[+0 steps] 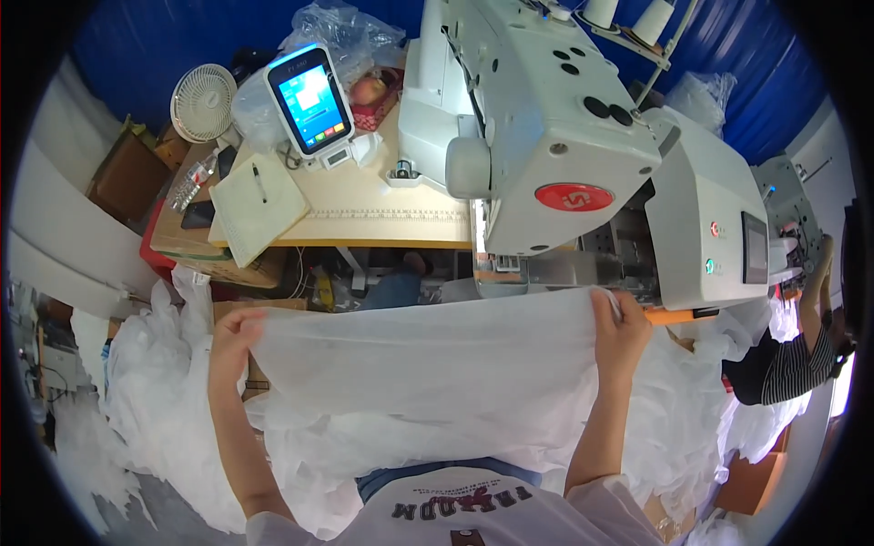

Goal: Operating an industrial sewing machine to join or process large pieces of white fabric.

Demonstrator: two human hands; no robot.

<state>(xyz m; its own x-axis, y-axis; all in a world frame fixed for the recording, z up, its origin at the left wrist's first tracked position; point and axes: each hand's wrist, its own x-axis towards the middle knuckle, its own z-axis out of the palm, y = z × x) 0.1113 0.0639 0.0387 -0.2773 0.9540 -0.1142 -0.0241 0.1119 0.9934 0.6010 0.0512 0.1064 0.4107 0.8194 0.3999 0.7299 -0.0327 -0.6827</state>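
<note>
Item one: white cloth (428, 359), one piece, stretched between the two hands in front of the machine and draping toward the lap. I judge it light, soft and limp, perhaps a little slippery, easily creased; it seems thin enough to snag. Best hold, to my mind: both ends of the upper edge, kept evenly taut.

Item two: left hand (235, 344), slightly blurred, fingers closed on the cloth's upper left corner. Item three: right hand (621, 338), pinching the upper right corner between thumb and fingers.

Surface: pale wooden table (369, 191), with a ruler strip (391, 216) near its front edge, notepad (258, 217), pen (259, 185), lit touchscreen (312, 105) and large white sewing machine (555, 118).

Room: white fan (202, 102), thread cones (653, 22), blue wall covering (765, 68), white fabric heaps (150, 364) at both sides. At far right I count one other person, in a striped sleeve (787, 369).
</note>
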